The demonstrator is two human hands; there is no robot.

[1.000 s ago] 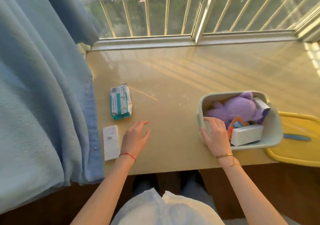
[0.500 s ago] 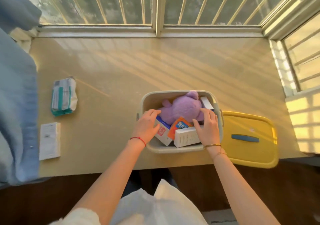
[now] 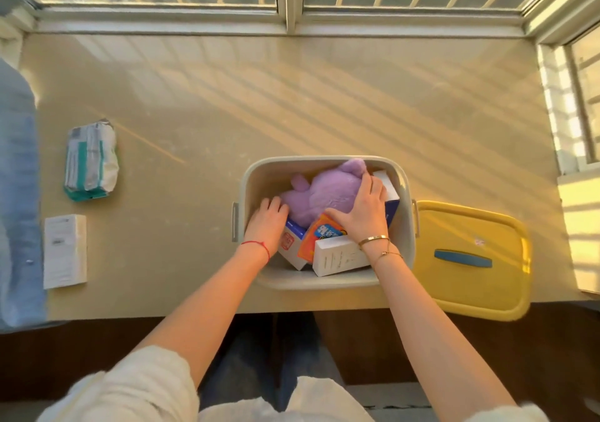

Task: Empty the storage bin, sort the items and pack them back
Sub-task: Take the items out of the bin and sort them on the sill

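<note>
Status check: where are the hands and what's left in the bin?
Both hands in the bin: left hand and right hand gripping the purple plush. Boxes packed underneath. Wipes pack and white box already out. Nothing blocking.

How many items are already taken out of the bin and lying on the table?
2. A wipes pack lies at the table's left side, and a flat white box lies just nearer the person. The yellow lid is not counted. More items remain in the bin.

Beige table (image 3: pixel 292 97) bears storage bin (image 3: pixel 324 280); yellow lid (image 3: pixel 470 233); wipes pack (image 3: pixel 91 158); white box (image 3: pixel 65 251).
</note>
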